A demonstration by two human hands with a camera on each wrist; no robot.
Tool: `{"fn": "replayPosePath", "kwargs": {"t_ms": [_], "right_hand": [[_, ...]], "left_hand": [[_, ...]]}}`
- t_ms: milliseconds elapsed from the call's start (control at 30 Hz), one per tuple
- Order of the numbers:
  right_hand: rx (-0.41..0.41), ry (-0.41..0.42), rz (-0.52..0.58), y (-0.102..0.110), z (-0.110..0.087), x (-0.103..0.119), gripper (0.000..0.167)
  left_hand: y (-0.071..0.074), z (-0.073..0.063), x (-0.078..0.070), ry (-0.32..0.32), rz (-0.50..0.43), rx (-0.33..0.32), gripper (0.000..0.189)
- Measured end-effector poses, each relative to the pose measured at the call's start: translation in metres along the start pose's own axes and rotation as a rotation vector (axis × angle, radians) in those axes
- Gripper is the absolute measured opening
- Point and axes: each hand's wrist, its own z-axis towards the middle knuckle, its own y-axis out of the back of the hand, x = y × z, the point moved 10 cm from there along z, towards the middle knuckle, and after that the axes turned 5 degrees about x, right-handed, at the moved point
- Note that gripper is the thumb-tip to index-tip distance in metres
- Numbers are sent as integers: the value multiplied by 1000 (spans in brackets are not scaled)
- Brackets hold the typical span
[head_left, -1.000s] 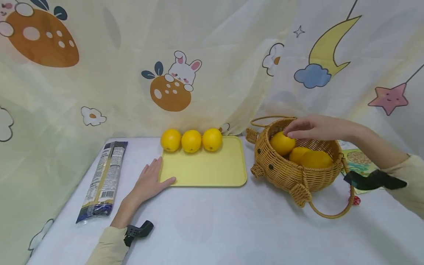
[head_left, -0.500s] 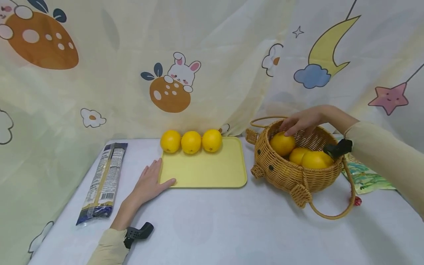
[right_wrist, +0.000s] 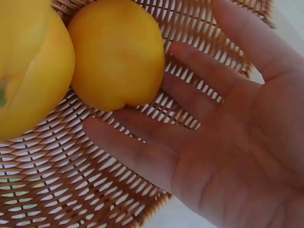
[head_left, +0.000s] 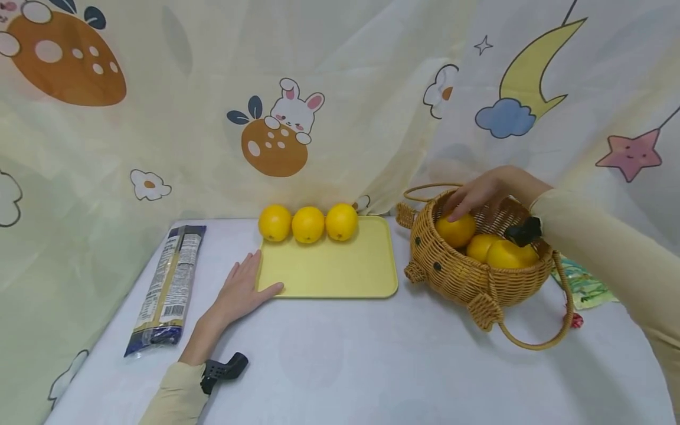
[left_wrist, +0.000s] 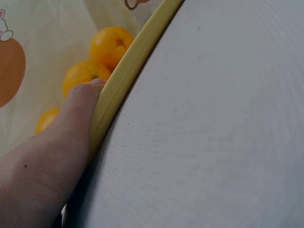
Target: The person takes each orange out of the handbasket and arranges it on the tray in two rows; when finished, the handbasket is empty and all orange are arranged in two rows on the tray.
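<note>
My left hand (head_left: 240,292) lies at the left end of a yellow tray (head_left: 329,277), fingers extended along the side and thumb over the front corner. Three oranges (head_left: 308,225) stand in a row at the tray's back edge. My right hand (head_left: 480,192) reaches into a wicker basket (head_left: 451,277) with a pig's face. Its thumb lies over the top of an orange (head_left: 457,231), while the other fingers are partly hidden behind it. In the right wrist view the fingers are spread beside a yellow-orange fruit (right_wrist: 116,54). Two more yellow fruits (head_left: 511,254) (head_left: 480,246) sit in the basket.
A long printed plastic packet (head_left: 167,286) lies at the left of the table. Behind the basket's right side shows a green packet (head_left: 587,286), partly covered by the sleeve. A small red item (head_left: 576,320) lies by the basket handle (head_left: 536,345). A patterned curtain (head_left: 372,118) hangs behind.
My right hand has moved down and left into the basket, from above the orange to touching it. My left hand has stayed at the tray. The tray oranges are unmoved.
</note>
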Motion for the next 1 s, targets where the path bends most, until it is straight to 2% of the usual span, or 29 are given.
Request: {"fn": "replayPosePath", "kwargs": {"t_ms": [267,500,700,833,933,1000], "right_hand": [[69,-61,75,-2,13,-3,74],[91,-69,46,-2,19,0,75],[81,-99,60,-6,24,-3,84],[108,-116,172,-13,29,-2,90],[110,-118,172,-17,33,1,93],[101,-119,133,-17,36,4,93]], "left_hand": [[-2,-1,-2,15,-11,20,109],[2,2,0,10,6,8,108],[1,1,-2,12,-1,16,108],[1,-1,-3,18,-6,21,109],[2,-2,-4,18,-2,18,108],[2,-2,-4,14,-8,17,108]]}}
